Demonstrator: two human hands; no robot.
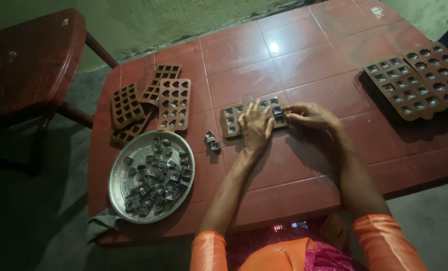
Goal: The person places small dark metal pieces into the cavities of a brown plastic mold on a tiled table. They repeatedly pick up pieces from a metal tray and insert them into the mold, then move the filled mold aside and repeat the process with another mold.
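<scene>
A brown chocolate mould (230,119) with square cavities lies in the middle of the red table (294,60). My left hand (255,128) presses flat on top of it, fingers spread. My right hand (312,115) grips the mould's right end with its fingertips. A few loose dark chocolate pieces (212,141) lie just left of the mould. A round metal plate (117,186) at the near left holds several dark chocolate pieces.
Three empty brown moulds (174,104) are stacked loosely at the far left, one with heart cavities. Two filled moulds (418,83) sit at the far right. A dark red chair (28,60) stands left of the table. A grey cloth (99,223) lies under the plate's near edge.
</scene>
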